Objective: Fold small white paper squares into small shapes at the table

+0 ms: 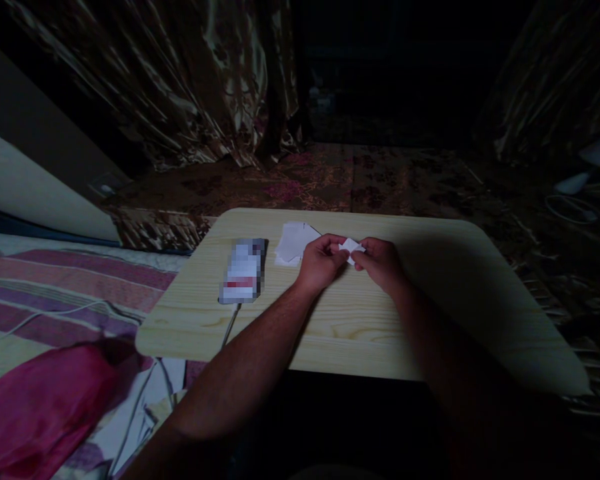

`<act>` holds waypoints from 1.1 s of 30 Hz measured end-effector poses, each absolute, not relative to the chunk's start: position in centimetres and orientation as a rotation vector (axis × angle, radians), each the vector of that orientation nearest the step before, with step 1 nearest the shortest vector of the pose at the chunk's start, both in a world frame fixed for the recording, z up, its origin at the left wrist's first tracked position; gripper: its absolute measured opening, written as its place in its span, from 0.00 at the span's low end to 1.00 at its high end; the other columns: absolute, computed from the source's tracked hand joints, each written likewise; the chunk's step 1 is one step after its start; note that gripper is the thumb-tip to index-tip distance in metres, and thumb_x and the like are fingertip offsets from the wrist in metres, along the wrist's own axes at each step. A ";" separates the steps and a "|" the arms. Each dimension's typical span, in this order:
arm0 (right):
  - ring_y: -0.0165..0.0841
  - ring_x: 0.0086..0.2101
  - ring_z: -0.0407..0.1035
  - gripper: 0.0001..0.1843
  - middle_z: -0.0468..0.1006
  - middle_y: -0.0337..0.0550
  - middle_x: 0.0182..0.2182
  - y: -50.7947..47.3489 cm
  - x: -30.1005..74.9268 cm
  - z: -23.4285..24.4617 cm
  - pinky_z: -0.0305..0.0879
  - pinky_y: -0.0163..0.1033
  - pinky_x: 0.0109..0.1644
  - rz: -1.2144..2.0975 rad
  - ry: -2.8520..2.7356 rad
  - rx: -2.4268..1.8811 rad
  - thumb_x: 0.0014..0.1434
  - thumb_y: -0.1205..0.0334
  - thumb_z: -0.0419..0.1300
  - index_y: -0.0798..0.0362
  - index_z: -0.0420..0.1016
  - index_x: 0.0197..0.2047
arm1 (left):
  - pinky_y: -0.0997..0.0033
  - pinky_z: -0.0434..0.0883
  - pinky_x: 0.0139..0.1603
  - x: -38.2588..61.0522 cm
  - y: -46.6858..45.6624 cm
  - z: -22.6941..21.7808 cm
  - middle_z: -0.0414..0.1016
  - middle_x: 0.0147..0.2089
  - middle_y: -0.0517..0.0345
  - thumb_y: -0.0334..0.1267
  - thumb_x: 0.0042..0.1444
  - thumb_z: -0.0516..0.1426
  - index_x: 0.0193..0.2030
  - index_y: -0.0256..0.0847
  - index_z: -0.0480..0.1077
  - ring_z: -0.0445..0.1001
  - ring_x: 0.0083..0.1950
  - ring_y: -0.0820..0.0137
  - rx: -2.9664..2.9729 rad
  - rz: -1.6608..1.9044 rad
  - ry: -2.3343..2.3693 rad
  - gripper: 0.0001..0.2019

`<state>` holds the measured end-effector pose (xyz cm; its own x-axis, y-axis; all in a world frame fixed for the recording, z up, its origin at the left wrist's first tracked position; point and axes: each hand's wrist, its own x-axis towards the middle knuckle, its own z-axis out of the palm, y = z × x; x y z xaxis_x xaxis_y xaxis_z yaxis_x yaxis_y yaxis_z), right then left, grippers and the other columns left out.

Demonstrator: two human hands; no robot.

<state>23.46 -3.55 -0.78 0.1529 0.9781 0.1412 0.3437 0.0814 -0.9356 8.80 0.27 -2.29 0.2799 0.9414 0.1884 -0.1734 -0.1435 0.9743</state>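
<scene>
Between my two hands is a small folded piece of white paper (352, 245), held just above the wooden table (350, 333). My left hand (321, 263) pinches its left side with thumb and fingers. On the other side, my right hand (380, 261) grips the paper's right edge, fingers curled and thumb on top. Several white paper sheets (296, 241) lie in a loose pile on the table, just beyond and left of my left hand. How the small paper is folded underneath is hidden by my fingers.
A phone (243, 270), its screen blurred, lies left on the table with a cable (230, 325) running off the near edge. Left of the table, a pink bag (45, 413) rests on a striped bedspread (70, 280). Curtains (220, 80) hang behind.
</scene>
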 end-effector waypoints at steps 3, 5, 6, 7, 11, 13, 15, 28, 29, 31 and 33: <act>0.28 0.19 0.65 0.06 0.73 0.37 0.17 -3.6 23.4 -0.6 0.54 0.32 0.23 0.822 -1.360 -1.450 0.48 0.60 0.60 0.54 0.72 0.28 | 0.77 0.63 0.27 8.8 0.3 -2.4 0.74 0.26 0.61 0.35 0.45 0.64 0.38 0.36 0.74 0.67 0.24 0.77 1.340 1.171 0.794 0.12; 0.28 0.20 0.65 0.06 0.73 0.37 0.17 -3.6 23.4 -0.6 0.54 0.33 0.23 0.822 -1.361 -1.457 0.48 0.60 0.60 0.55 0.72 0.28 | 0.76 0.64 0.27 8.8 0.4 -2.4 0.74 0.27 0.61 0.35 0.44 0.64 0.38 0.36 0.74 0.68 0.25 0.77 1.344 1.169 0.793 0.13; 0.29 0.20 0.65 0.07 0.73 0.37 0.18 -3.6 23.4 -0.6 0.54 0.33 0.23 0.822 -1.362 -1.454 0.48 0.60 0.60 0.55 0.72 0.28 | 0.76 0.64 0.28 8.8 0.4 -2.4 0.75 0.27 0.61 0.36 0.44 0.64 0.38 0.36 0.74 0.68 0.25 0.76 1.345 1.169 0.792 0.13; 0.29 0.20 0.65 0.07 0.73 0.37 0.18 -3.6 23.5 -0.6 0.55 0.33 0.23 0.824 -1.364 -1.448 0.48 0.59 0.60 0.55 0.73 0.28 | 0.76 0.64 0.28 8.7 0.4 -2.4 0.75 0.27 0.60 0.36 0.44 0.64 0.38 0.36 0.74 0.68 0.25 0.76 1.345 1.171 0.791 0.13; 0.29 0.20 0.65 0.06 0.73 0.36 0.18 -3.5 23.5 -0.8 0.54 0.33 0.23 0.834 -1.355 -1.440 0.47 0.60 0.60 0.54 0.73 0.29 | 0.76 0.64 0.27 8.7 0.4 -2.3 0.75 0.27 0.60 0.36 0.45 0.64 0.39 0.36 0.75 0.68 0.25 0.76 1.346 1.174 0.807 0.13; 0.28 0.19 0.64 0.06 0.73 0.36 0.17 -3.4 23.5 -0.9 0.53 0.33 0.22 0.812 -1.358 -1.457 0.47 0.61 0.60 0.54 0.72 0.28 | 0.76 0.64 0.27 8.7 0.3 -2.3 0.75 0.27 0.60 0.36 0.45 0.64 0.39 0.36 0.75 0.68 0.25 0.76 1.350 1.172 0.810 0.13; 0.28 0.18 0.63 0.05 0.72 0.36 0.17 -3.4 23.5 -1.0 0.52 0.33 0.21 0.787 -1.368 -1.470 0.47 0.61 0.59 0.54 0.71 0.27 | 0.76 0.65 0.29 8.8 0.3 -2.3 0.75 0.27 0.60 0.36 0.44 0.64 0.38 0.36 0.75 0.69 0.25 0.76 1.355 1.171 0.803 0.13; 0.28 0.18 0.63 0.05 0.72 0.35 0.17 -3.4 23.5 -0.8 0.52 0.33 0.22 0.805 -1.324 -1.467 0.45 0.61 0.59 0.54 0.71 0.27 | 0.76 0.66 0.29 8.7 0.4 -2.3 0.76 0.29 0.59 0.35 0.44 0.65 0.38 0.36 0.75 0.70 0.27 0.76 1.319 1.195 0.833 0.13; 0.27 0.18 0.62 0.05 0.71 0.35 0.16 -3.4 23.5 -0.8 0.51 0.33 0.21 0.805 -1.326 -1.465 0.45 0.62 0.59 0.54 0.71 0.27 | 0.76 0.66 0.29 8.7 0.4 -2.3 0.76 0.30 0.59 0.35 0.43 0.65 0.38 0.36 0.75 0.70 0.27 0.76 1.316 1.193 0.829 0.13; 0.27 0.18 0.62 0.04 0.71 0.34 0.16 -3.5 23.6 -0.8 0.50 0.33 0.21 0.804 -1.334 -1.458 0.45 0.62 0.59 0.54 0.71 0.27 | 0.76 0.66 0.29 8.7 0.4 -2.3 0.76 0.29 0.59 0.35 0.43 0.65 0.38 0.36 0.75 0.70 0.27 0.76 1.312 1.191 0.820 0.13; 0.27 0.18 0.62 0.05 0.71 0.35 0.17 -3.5 23.6 -0.8 0.51 0.33 0.21 0.804 -1.341 -1.451 0.45 0.62 0.59 0.54 0.71 0.27 | 0.76 0.65 0.28 8.7 0.5 -2.4 0.76 0.29 0.60 0.35 0.44 0.65 0.38 0.36 0.75 0.69 0.26 0.77 1.310 1.196 0.820 0.13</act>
